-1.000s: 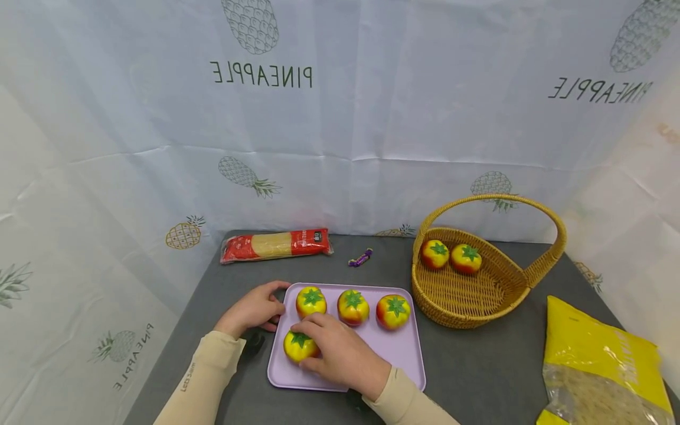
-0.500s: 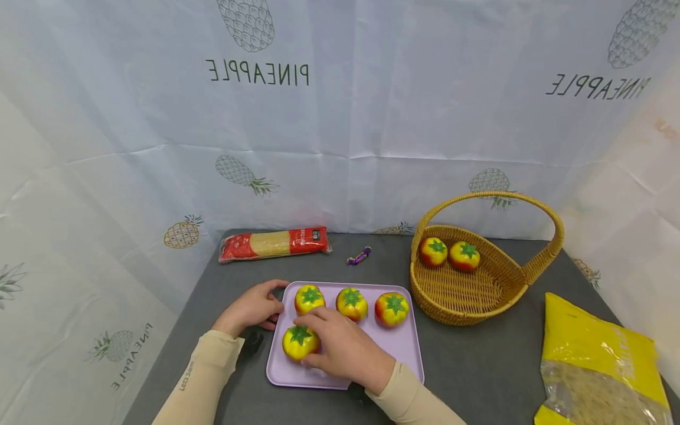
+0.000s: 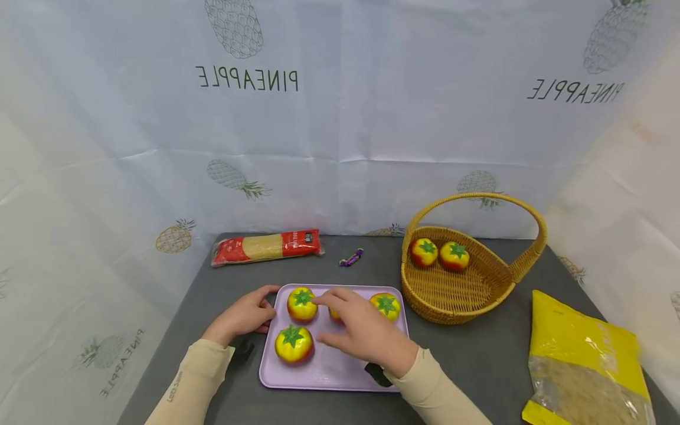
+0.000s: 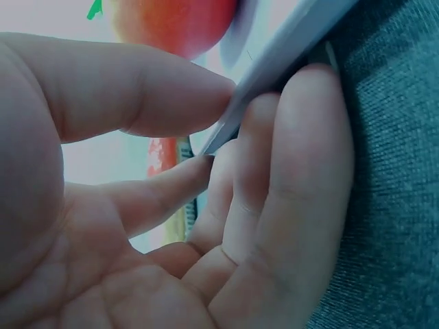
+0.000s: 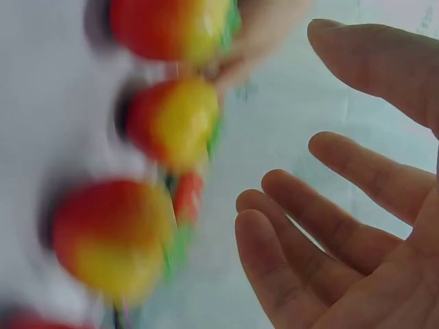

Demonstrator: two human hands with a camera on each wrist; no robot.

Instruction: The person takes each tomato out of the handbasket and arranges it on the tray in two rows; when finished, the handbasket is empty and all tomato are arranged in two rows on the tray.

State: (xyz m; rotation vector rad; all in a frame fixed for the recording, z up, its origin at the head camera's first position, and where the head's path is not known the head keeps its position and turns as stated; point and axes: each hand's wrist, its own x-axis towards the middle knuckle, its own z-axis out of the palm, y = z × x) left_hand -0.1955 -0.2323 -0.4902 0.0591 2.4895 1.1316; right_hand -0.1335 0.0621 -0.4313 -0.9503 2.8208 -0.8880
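Head view: our left grip (image 3: pixel 241 316) pinches the tray's left rim (image 3: pixel 268 348), seemingly steadying it; our right grip (image 3: pixel 366 333), wide and empty, hangs right of the near fruit (image 3: pixel 294 345).

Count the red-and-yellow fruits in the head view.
6. On the lilac tray: back-left fruit, back-middle fruit (mostly hidden by the right hand), back-right fruit, front-left fruit. In the wicker basket: left fruit, right fruit.
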